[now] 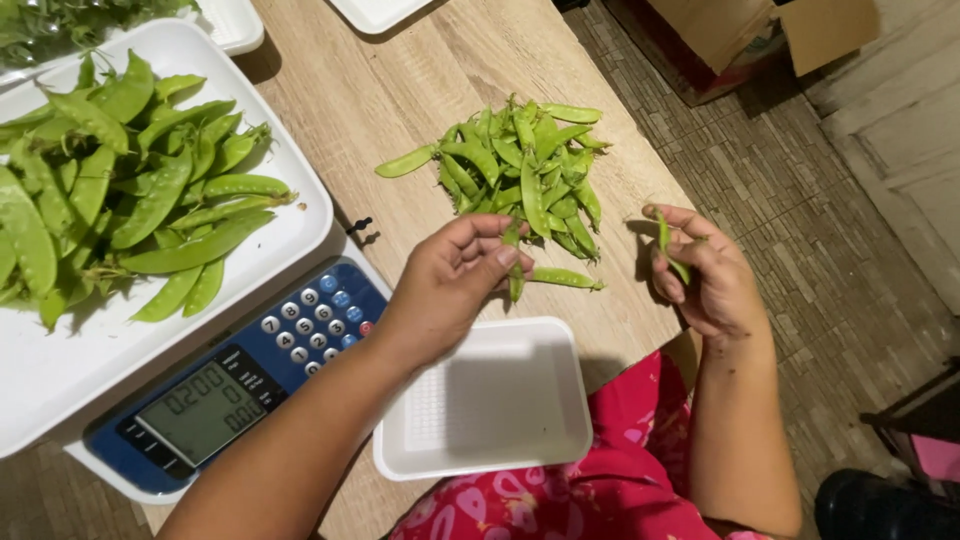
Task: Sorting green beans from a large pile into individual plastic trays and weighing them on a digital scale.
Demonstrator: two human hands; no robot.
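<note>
A snow pea pod [514, 268] was pinched between the thumb and fingertips of the left hand [452, 280] at the near edge of the loose pile of pods [525, 175] on the wooden table [370, 100], its upper end hidden by the fingers. A second pod [668, 245] was gripped in the curled right hand [705, 280], mostly covered. The empty white foam tray [500, 400] lay just below, while the large tray of pods [60, 360] on the digital scale [300, 335] was cut off at the left edge.

Both hands [455, 280] [705, 280] pinching snow pea pods [513, 262] beside the pile [525, 170].
</note>
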